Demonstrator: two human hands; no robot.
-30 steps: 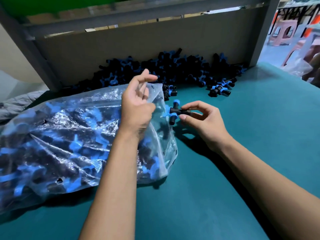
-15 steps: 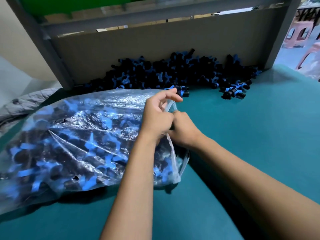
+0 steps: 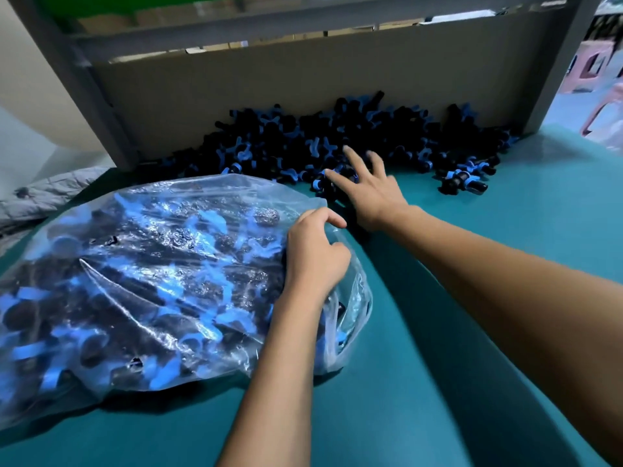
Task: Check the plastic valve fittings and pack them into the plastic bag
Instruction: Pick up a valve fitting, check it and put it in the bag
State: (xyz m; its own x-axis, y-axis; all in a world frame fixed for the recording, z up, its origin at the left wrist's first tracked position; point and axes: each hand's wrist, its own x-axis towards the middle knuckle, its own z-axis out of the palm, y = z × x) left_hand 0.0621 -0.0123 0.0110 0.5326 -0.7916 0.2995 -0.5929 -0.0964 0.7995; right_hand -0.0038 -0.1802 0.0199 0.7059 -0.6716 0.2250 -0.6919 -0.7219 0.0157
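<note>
Teal bench backed by upright cardboard sheet set in grey metal frame; grey quilted cloth at far left edge, pink plastic stool blurred at upper right.

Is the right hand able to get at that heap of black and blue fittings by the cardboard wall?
Probably yes. The right hand reaches out with fingers spread, already over the near edge of the heap of fittings, with nothing between them. The left hand grips the plastic bag, clear of the way.

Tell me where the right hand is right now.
In the head view, the right hand is right of centre, fingers spread over the near edge of the fittings pile, just beyond the bag.
</note>
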